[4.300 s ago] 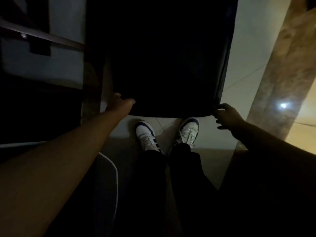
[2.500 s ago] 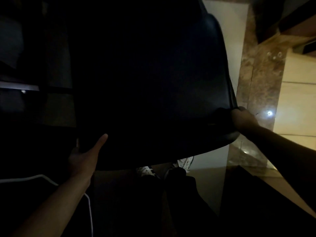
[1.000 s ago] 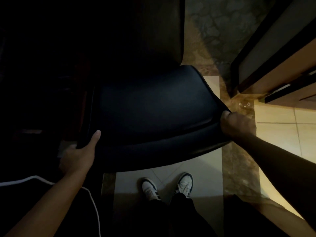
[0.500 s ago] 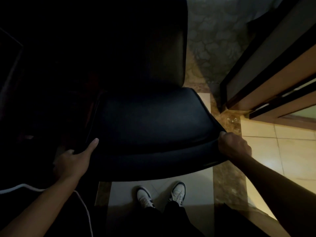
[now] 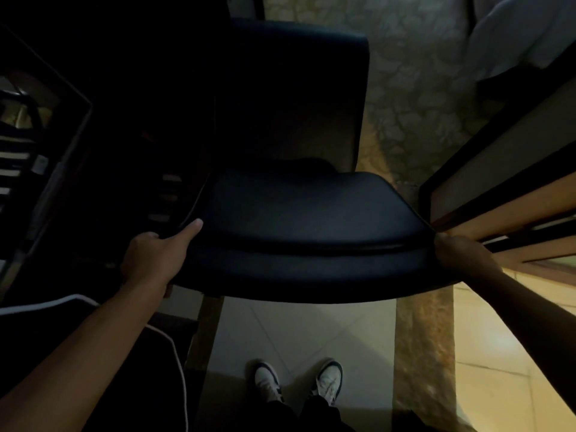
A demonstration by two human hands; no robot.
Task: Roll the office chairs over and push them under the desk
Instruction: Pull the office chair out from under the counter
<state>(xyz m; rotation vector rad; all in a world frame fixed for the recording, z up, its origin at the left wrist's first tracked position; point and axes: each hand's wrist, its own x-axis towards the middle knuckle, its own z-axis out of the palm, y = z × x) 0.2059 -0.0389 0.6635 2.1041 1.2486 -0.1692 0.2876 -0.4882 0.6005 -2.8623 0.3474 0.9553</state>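
A black padded office chair (image 5: 296, 210) fills the middle of the view, with a tall dark upholstered panel (image 5: 296, 88) rising behind the cushion. My left hand (image 5: 156, 260) holds the chair's near left corner, thumb stretched along the edge and fingers curled under it. My right hand (image 5: 461, 254) is clamped on the near right corner. The chair's base and wheels are hidden beneath the padding. A piece of wooden furniture with dark trim (image 5: 498, 188) stands just right of the chair; I cannot tell if it is the desk.
My two white shoes (image 5: 296, 381) stand on pale floor tiles (image 5: 296, 332) below the chair. A white cable (image 5: 176, 353) curves across the dark lower left. Patterned carpet (image 5: 411, 104) lies ahead on the right. Dark furniture with a striped object (image 5: 12, 157) crowds the left side.
The chair has rolled away from my feet toward the carpet. My left hand has gone from flat against the chair's side to holding its left corner. My right hand keeps its hold.
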